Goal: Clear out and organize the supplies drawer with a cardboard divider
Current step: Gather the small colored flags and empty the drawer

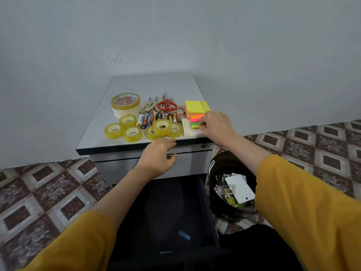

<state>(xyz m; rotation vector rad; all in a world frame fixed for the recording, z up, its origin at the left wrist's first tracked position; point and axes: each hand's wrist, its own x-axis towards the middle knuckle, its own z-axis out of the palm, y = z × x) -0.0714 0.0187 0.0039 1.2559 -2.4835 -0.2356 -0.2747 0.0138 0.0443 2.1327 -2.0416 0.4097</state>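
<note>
A: Drawer first, quick.
B: The drawer (166, 208) is pulled out of the cabinet (136, 151) at its bottom, open side up. Its long axis runs from the cabinet front straight toward the person. The inside is dark, with two blue scraps (184, 235) in the near part.
A: Supplies?
B: All on the cabinet top. The big tape roll (125, 102) is at the left, and six small tape rolls (132, 133) sit along the front edge, one up on two others. The batteries (159, 118) are in a row behind the small rolls, each lying front to back, side by side. The red scissors (167, 104) are behind the batteries, blades pointing to the wall and handles toward the front edge. The pale-handled scissors (149, 106) beside them point the same way. The sticky notes (196, 109), a neon stack, are on the right side, with white paper pads (188, 130) at the front edge.
A: Hands?
B: The left hand (158, 157) is at the middle of the cabinet's front edge. Fingers are stretched out and relaxed, tips at the edge, thumb lower by the upper front panel (117, 165). It holds nothing.
B: The right hand (216, 126) is over the top's front right corner, fingers curled down at the near end of the sticky notes. Pinching or only touching, cannot tell; the fingertips are mostly hidden.
A: Else?
B: A black bin (214, 173) is on the floor just right of the cabinet, beside the drawer. It holds scraps, with a white card (239, 189) on top.
</note>
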